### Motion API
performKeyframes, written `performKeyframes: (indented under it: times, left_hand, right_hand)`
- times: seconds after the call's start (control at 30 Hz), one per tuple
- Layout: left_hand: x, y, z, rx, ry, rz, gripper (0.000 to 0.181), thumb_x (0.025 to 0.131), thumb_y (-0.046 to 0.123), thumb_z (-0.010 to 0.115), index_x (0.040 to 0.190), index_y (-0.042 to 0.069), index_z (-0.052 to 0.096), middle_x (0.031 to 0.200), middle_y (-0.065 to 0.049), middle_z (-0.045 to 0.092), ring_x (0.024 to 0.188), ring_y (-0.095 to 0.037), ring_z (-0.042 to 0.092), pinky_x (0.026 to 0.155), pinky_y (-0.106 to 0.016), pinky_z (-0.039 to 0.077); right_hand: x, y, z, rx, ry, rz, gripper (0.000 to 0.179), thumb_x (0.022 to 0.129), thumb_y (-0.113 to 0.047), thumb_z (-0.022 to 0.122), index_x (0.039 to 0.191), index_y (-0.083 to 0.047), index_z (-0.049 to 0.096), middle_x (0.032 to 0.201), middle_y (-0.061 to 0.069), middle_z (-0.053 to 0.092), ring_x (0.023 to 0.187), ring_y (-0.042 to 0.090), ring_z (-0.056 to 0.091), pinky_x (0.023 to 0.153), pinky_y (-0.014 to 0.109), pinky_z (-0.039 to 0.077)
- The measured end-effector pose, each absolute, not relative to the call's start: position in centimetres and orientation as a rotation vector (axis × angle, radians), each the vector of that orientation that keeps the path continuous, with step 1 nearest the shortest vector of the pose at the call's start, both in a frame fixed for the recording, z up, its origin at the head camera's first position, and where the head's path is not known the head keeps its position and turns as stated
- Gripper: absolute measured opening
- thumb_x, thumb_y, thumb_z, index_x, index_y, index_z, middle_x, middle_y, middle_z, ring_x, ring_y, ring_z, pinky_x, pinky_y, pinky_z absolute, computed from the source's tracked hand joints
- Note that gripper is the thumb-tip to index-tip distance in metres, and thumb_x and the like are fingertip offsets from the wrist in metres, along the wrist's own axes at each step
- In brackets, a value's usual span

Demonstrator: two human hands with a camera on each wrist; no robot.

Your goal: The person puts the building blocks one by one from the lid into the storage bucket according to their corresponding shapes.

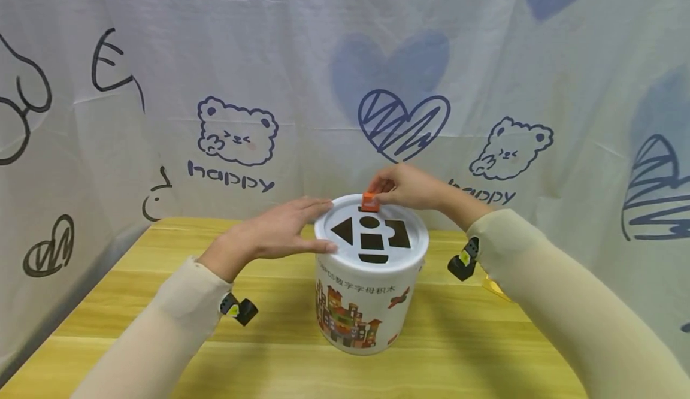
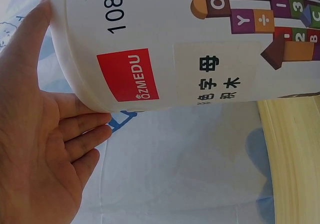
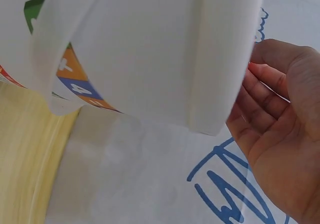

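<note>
A white bucket [image 1: 358, 303] printed with colourful building blocks stands upright on the table. Its white lid [image 1: 345, 208] has several dark cut-outs, among them a triangle, a circle and a square. At the lid's far slot, my right hand [image 1: 412, 186] pinches a small orange block [image 1: 370, 201]; how deep it sits in the slot I cannot tell. My left hand [image 1: 286, 226] rests with extended fingers against the lid's left rim, thumb on the near side. In the right wrist view the bucket hides the block and the fingertips of the right hand [image 3: 282, 119].
The wooden table [image 1: 269, 351] runs under the bucket. A light curtain [image 1: 312, 87] with hearts and bear drawings hangs close behind it. Partly hidden by the right sleeve, a yellow object [image 1: 495, 288] lies on the table.
</note>
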State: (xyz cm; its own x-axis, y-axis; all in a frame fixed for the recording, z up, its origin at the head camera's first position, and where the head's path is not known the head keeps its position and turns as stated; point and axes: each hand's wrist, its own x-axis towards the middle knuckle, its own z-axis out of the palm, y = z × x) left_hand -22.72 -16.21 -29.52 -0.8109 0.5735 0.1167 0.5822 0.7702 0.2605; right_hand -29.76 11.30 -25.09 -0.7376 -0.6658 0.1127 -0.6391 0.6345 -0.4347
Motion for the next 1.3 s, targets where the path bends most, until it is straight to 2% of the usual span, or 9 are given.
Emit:
performKeyframes:
  times: [0.4, 0.73, 1.3]
  left_hand:
    - [-22.5, -16.2, -29.5, -0.954, -2.935, -0.452, 0.099, 0.081, 0.081, 0.048, 0.155, 0.017, 0.030, 0.159, -0.006, 0.027, 0.144, -0.032, 0.025, 0.113, -0.060, 0.023]
    - [-22.4, -16.2, -29.5, -0.936, -2.938, -0.451, 0.099, 0.081, 0.081, 0.047, 0.155, 0.018, 0.030, 0.159, -0.005, 0.027, 0.144, -0.031, 0.025, 0.113, -0.060, 0.024]
    - [-22.5, -16.2, -29.6, -0.936, -2.925, -0.460, 0.099, 0.081, 0.081, 0.048, 0.155, 0.017, 0.030, 0.159, -0.005, 0.027, 0.144, -0.031, 0.025, 0.113, -0.060, 0.023]
  right_hand:
    - [-29.8, 10.9, -26.0, -1.096, 2.783, -0.662, 0.019, 0.089, -0.016, 0.072, 0.107, -0.011, 0.071, 0.093, -0.001, 0.069, 0.089, 0.017, 0.063, 0.081, 0.031, 0.055]
    - [-29.5, 11.1, -26.2, -1.141, 2.814, -0.624, 0.016, 0.091, -0.017, 0.069, 0.105, -0.009, 0.070, 0.091, -0.001, 0.067, 0.087, 0.017, 0.062, 0.079, 0.031, 0.055]
    - [-28.7, 14.5, -25.5, -1.075, 2.878, -0.686, 0.019, 0.093, -0.017, 0.067, 0.110, -0.009, 0.070, 0.098, 0.002, 0.068, 0.093, 0.019, 0.062, 0.084, 0.038, 0.055]
